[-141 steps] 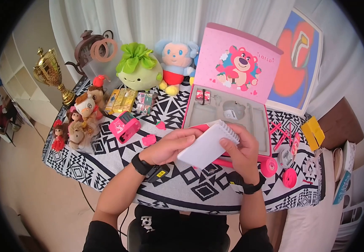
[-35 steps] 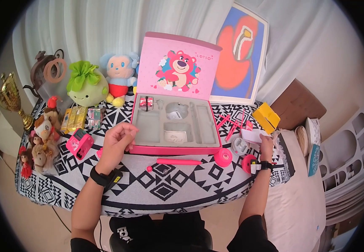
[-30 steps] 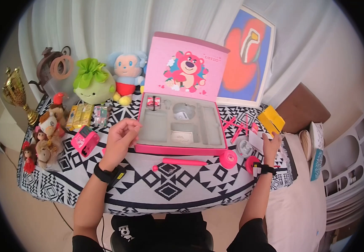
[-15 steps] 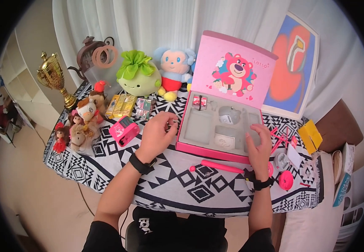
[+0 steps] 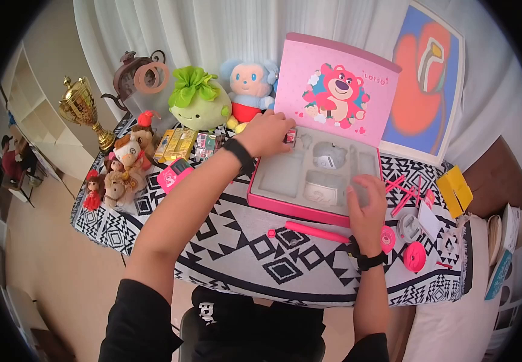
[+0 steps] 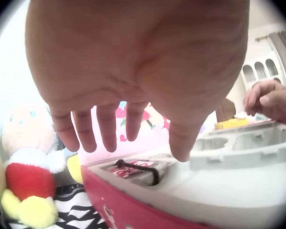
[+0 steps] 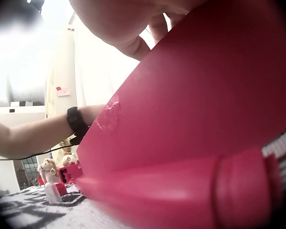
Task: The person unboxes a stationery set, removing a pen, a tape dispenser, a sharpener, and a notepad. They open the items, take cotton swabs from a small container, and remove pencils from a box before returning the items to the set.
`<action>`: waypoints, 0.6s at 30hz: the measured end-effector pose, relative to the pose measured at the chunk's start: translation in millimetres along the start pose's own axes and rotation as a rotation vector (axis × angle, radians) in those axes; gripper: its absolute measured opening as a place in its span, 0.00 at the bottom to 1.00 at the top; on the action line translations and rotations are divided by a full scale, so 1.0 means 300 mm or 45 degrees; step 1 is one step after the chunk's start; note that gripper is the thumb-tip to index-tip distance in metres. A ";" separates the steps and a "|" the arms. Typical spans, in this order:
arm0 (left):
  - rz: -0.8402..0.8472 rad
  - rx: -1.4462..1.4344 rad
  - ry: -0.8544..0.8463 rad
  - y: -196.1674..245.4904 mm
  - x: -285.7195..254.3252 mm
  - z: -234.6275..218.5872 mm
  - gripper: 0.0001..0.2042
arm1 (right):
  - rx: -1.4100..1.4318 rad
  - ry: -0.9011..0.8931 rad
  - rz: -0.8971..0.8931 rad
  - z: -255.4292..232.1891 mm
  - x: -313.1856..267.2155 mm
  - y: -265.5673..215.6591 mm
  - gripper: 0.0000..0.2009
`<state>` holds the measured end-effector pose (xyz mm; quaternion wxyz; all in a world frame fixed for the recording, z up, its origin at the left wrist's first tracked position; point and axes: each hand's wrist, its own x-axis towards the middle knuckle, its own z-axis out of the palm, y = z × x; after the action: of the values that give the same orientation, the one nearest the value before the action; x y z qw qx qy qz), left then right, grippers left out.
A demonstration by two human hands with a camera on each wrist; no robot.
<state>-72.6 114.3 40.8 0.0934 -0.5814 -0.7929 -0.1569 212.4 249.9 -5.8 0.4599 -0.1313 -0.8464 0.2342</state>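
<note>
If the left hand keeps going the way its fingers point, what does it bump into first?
Most likely the small red-and-white packet with the black band, in the box's back-left compartment. The left hand hovers just above it, fingers pointing down. Depth is hard to judge.

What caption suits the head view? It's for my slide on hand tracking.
Left hand reaches over the open pink gift box while the right hand rests on its front edge.

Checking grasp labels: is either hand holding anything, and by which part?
Nothing held. Left hand hovers open over the small red item; right hand rests on the pink box front edge.
</note>
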 end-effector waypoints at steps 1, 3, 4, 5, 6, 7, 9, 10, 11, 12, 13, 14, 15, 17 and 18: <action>0.008 0.026 -0.123 -0.011 0.026 0.016 0.29 | 0.001 -0.002 -0.004 0.000 0.002 0.002 0.10; 0.065 0.048 -0.196 -0.045 0.058 0.061 0.31 | 0.024 -0.005 -0.009 -0.002 -0.003 0.009 0.10; 0.067 0.046 -0.202 -0.052 0.073 0.053 0.31 | 0.024 -0.006 -0.002 -0.004 -0.005 0.011 0.10; 0.103 0.034 -0.261 -0.061 0.091 0.042 0.30 | 0.019 -0.011 -0.007 -0.005 -0.003 0.012 0.10; 0.139 0.022 -0.319 -0.066 0.103 0.035 0.30 | 0.014 -0.016 -0.013 -0.005 -0.001 0.013 0.10; 0.166 0.001 -0.328 -0.065 0.105 0.025 0.29 | 0.013 -0.015 -0.008 -0.005 -0.003 0.015 0.10; 0.201 -0.042 -0.353 -0.080 0.116 0.021 0.27 | 0.022 -0.012 0.008 -0.003 -0.002 0.014 0.10; 0.234 -0.083 -0.374 -0.089 0.121 0.014 0.24 | 0.021 -0.012 0.009 -0.003 -0.002 0.014 0.10; 0.235 -0.084 -0.374 -0.102 0.127 0.003 0.24 | 0.011 -0.010 0.011 -0.004 -0.003 0.013 0.10; 0.242 -0.217 -0.418 -0.117 0.134 -0.010 0.22 | 0.001 -0.008 0.013 -0.005 -0.003 0.012 0.09; 0.248 -0.350 -0.461 -0.119 0.132 -0.028 0.19 | -0.001 -0.009 0.013 -0.006 -0.003 0.010 0.09; 0.249 -0.351 -0.460 -0.117 0.124 -0.039 0.19 | 0.005 -0.009 0.015 -0.006 -0.001 0.008 0.09; 0.170 -0.442 -0.420 -0.113 0.112 -0.048 0.18 | 0.012 -0.010 0.017 -0.007 0.000 0.008 0.09; 0.094 -0.531 -0.383 -0.117 0.094 -0.031 0.17 | 0.010 -0.004 0.011 -0.002 -0.002 0.014 0.10; 0.173 -0.405 -0.329 -0.125 0.086 -0.001 0.18 | 0.009 0.000 0.003 0.000 -0.003 0.016 0.10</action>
<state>-116.1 127.0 44.5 -0.0916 -0.6562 -0.7225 -0.1974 212.9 253.6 -9.1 0.4600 -0.1308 -0.8455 0.2377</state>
